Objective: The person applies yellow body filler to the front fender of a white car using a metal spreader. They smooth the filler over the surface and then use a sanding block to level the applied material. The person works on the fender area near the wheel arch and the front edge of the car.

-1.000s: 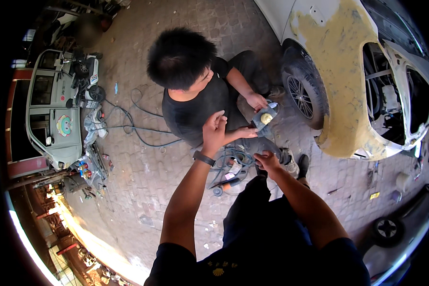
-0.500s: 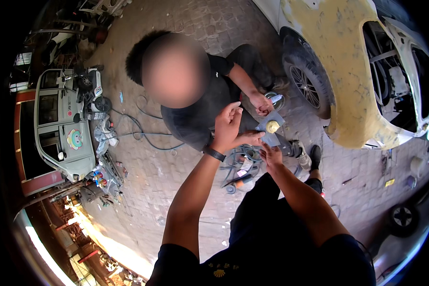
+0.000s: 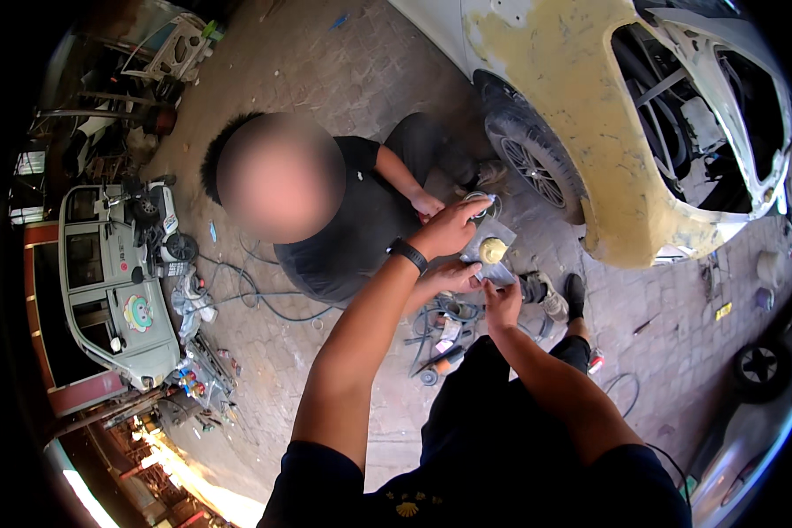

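Observation:
A square grey sheet (image 3: pixel 504 233) carries a mound of yellow paste (image 3: pixel 492 251). My right hand (image 3: pixel 503 306) pinches its near corner. Over its far left side, my left hand (image 3: pixel 449 228) stretches its fingers toward a pale blue-white tube (image 3: pixel 491 201), whose body is mostly hidden; I see no firm grip there. A co-worker's hand (image 3: pixel 458 276) supports the sheet from the left, beneath my left wrist. The same person's other hand (image 3: pixel 427 204) is partly covered by mine.
A co-worker in dark clothes (image 3: pixel 361 224) sits facing me. On the right stands a car body with yellow patches (image 3: pixel 607 167) and a wheel (image 3: pixel 537 165). Hoses (image 3: pixel 260 295) and an orange-and-grey power tool (image 3: pixel 446 361) lie on the paving. A small grey van (image 3: pixel 106 282) is at left.
My left hand has swung forward over the sheet's far side. The co-worker's far hand has drawn back from the sheet. My right hand keeps its corner, and the view has shifted.

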Motion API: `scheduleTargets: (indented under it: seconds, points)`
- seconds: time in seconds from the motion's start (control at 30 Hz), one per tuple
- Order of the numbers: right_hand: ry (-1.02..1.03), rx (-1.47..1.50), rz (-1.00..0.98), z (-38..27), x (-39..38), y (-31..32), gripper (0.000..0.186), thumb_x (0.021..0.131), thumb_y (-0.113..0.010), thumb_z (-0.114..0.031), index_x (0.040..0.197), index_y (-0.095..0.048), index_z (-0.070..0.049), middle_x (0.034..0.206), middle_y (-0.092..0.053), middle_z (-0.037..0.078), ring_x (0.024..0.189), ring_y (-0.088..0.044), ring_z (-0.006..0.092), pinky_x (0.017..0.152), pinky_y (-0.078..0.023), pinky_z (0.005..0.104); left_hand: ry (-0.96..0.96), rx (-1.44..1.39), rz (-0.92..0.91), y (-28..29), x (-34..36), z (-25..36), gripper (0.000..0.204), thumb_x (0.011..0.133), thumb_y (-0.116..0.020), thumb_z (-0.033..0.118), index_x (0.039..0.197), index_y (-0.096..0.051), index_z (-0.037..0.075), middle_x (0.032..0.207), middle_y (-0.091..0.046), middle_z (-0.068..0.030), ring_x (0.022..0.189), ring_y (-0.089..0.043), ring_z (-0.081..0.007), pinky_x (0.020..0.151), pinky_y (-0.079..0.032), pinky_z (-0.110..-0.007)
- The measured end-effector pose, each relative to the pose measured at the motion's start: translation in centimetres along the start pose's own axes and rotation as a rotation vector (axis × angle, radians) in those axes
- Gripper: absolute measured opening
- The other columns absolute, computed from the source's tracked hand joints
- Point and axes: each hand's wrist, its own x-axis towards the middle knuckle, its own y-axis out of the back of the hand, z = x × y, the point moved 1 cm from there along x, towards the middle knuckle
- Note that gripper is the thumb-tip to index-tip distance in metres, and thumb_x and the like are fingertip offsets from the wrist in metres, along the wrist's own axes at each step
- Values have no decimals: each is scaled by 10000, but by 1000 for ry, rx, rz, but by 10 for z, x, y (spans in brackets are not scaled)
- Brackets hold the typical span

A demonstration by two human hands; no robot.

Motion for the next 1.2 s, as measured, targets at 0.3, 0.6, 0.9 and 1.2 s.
scheduleTargets:
  seconds: [0.3, 0.6, 0.9, 1.2]
  points:
    - [-176, 226, -201, -61, 4, 50, 253, 982, -748, -11, 1226, -681, -12, 1085, -749, 25, 957, -677, 105, 848, -534, 286, 136, -317, -423, 19, 53, 30, 190, 998, -730, 132, 1097, -692, -25, 888, -714, -30, 818, -654, -108, 746, -547, -307]
    - [50, 262, -166, -219, 16, 170, 203, 987, -605, 1, 1173, -682, -26, 1065, -742, 39, 952, -674, 117, 879, -529, 292, 320, -956, 98, 54, 19, 134, 69, 1085, -621, 91, 1109, -620, 27, 1037, -698, -26, 953, -693, -103, 840, -621, -301]
    - [-55, 333, -192, -311, 5, 202, 178, 1038, -646, -95, 1203, -707, -66, 1047, -746, 1, 872, -661, 86, 785, -524, 277, 258, -1053, 317, -10, -16, 247, 261, 1057, -529, -10, 1311, -589, -24, 1204, -712, -97, 1065, -710, -184, 937, -597, -384]
    - [-188, 337, -257, -309, 11, 224, 142, 1047, -657, -122, 1156, -724, -59, 1058, -765, 24, 867, -697, 115, 755, -569, 310, 201, -671, 210, -44, -16, 283, 267, 1018, -516, 0, 1241, -657, -40, 969, -684, -9, 853, -584, -57, 754, -487, -255]
